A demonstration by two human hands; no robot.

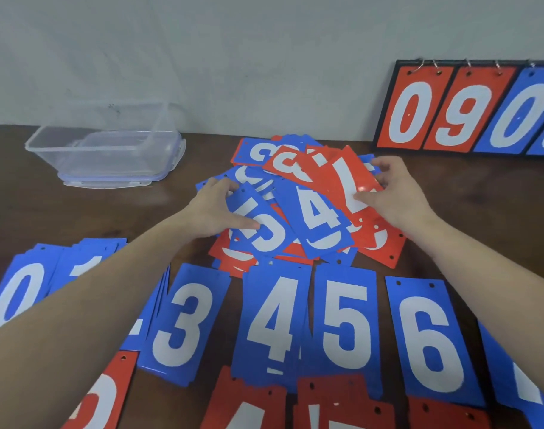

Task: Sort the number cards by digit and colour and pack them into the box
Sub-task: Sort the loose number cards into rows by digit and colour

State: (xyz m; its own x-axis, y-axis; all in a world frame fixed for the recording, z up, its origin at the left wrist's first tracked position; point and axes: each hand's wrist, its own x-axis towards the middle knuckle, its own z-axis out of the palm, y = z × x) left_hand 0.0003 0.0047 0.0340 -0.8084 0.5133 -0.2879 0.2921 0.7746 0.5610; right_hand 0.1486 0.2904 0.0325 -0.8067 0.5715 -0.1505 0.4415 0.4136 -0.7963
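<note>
Starting at the near edge of the counter (pixel 481 193), red cards (pixel 345 404) lie in a partly cropped row, and just beyond them runs a blue row (pixel 274 323) showing 0, 1, 3, 4, 5 and 6, each upright with its long axis pointing away from the person. Beyond that, mid-counter, sits the unsorted heap (pixel 298 193) of mixed cards, fanned at many angles.

Both hands are on this heap. The left hand (pixel 216 212) pinches a blue 5 (pixel 263 229), thumb on its face and fingers curled over its far edge; the card's long axis slants toward the far left. The right hand (pixel 394 196) pinches a red card (pixel 356 181) at the heap's right side, digit unclear.

The blue 5 pile (pixel 345 320) lies directly nearward and slightly right of the left hand, so the move is probably a short pull back with a turn to square the card.

At the far left corner stands the box (pixel 106 147), well apart from both hands and nearer the left. A scoreboard (pixel 469 109) leans against the wall at the far right.
</note>
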